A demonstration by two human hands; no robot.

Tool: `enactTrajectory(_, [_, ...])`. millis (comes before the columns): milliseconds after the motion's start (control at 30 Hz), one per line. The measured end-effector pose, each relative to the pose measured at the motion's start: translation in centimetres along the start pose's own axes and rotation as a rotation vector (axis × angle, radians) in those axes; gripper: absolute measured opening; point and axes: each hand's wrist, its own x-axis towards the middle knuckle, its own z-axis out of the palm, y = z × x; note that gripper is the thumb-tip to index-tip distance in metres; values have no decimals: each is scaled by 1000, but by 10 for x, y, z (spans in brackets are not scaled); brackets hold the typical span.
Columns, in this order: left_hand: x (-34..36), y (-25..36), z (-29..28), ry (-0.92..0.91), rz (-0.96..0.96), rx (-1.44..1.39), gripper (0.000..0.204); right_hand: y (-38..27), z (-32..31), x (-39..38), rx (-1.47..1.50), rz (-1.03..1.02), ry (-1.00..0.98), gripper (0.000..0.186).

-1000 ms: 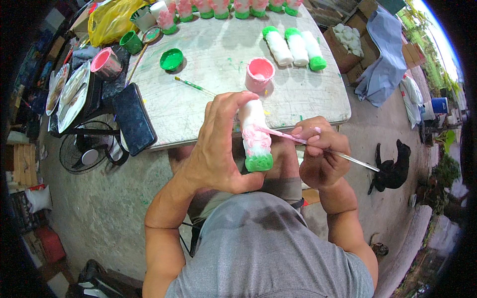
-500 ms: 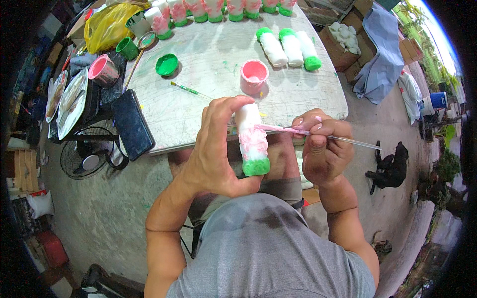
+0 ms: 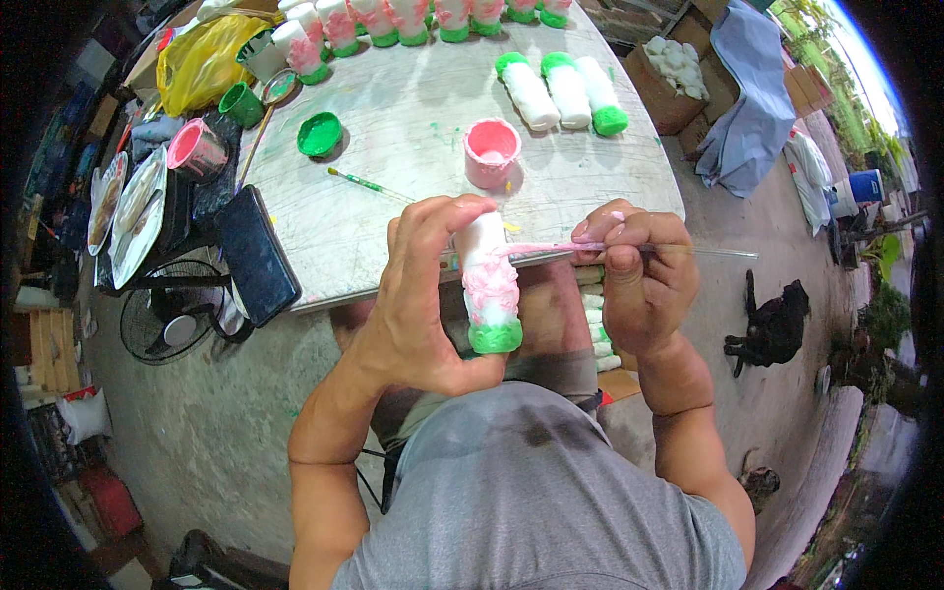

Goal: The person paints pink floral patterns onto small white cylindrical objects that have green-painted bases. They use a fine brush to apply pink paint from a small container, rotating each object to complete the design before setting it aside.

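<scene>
My left hand (image 3: 418, 295) grips a white cylindrical figure (image 3: 488, 280) by its two ends, fingers at the top and thumb under the bottom. Its lower end is green, and raised pink patches cover the middle. Between the fingers and thumb of my right hand (image 3: 639, 265) is a paintbrush (image 3: 541, 247) with a clear handle. The brush's pink tip touches the figure's side, just above the pink patches. Beyond the figure, a pink paint cup (image 3: 491, 154) stands on the white table (image 3: 413, 108).
Several pink-and-green painted cylinders (image 3: 413, 22) line the table's far edge. Three white-and-green ones (image 3: 567, 93) lie at the right. A green paint lid (image 3: 320, 135), another brush (image 3: 369, 184) and a dark phone (image 3: 258, 254) are at the left. A black dog (image 3: 772, 329) lies on the floor.
The figure has tilted slightly and turned in my left hand, and the brush has levelled out while staying against it. The view has shifted a little.
</scene>
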Motion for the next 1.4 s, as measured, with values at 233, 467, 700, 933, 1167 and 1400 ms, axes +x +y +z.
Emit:
enactTrajectory(233, [-3,-3,5,9,28,-16,106,-9,-1,-3,164,152,132,15])
enactTrajectory(467, [-4,-5,11,29,51,-125,107,-5,16,-1,85,190,259,10])
enactTrajectory(700, [-8,-6,12,37,50,-233,111,-2,10,1,147,232,302,10])
enactTrajectory(933, [-8,-6,17,47,84,-308,117,1,8,-2,224,241,306,11])
enactTrajectory(1167, [-11,-10,19,58,92,-370,116,-7,6,2,277,263,314,11])
enactTrajectory(1400, [-11,-6,17,28,59,-315,112,-2,-2,1,230,265,272,11])
